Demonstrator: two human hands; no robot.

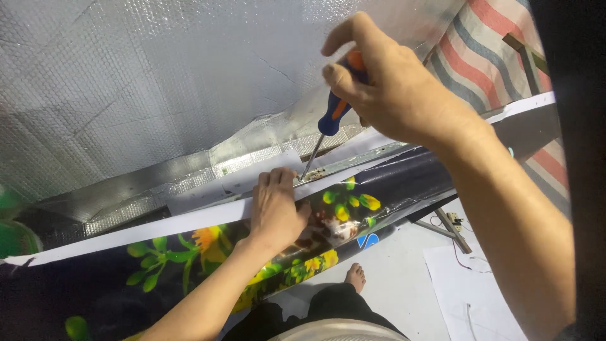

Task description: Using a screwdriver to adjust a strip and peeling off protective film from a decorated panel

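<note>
My right hand (394, 88) grips a screwdriver (333, 113) with a blue and orange handle, held upright and tilted. Its metal shaft runs down to a small metal bracket (314, 174) on a long white strip (189, 221). My left hand (276, 205) lies flat on that strip, fingertips just left of the screwdriver tip. Under the strip lies a dark glossy sheet (353, 208) printed with yellow flowers and green leaves.
A silver bubble-foil wall (145, 82) rises behind the strip. A striped cloth (486, 50) hangs at top right. Below are my bare foot (355, 276), a pale floor, a white paper sheet (467, 290) and thin wires (451, 221).
</note>
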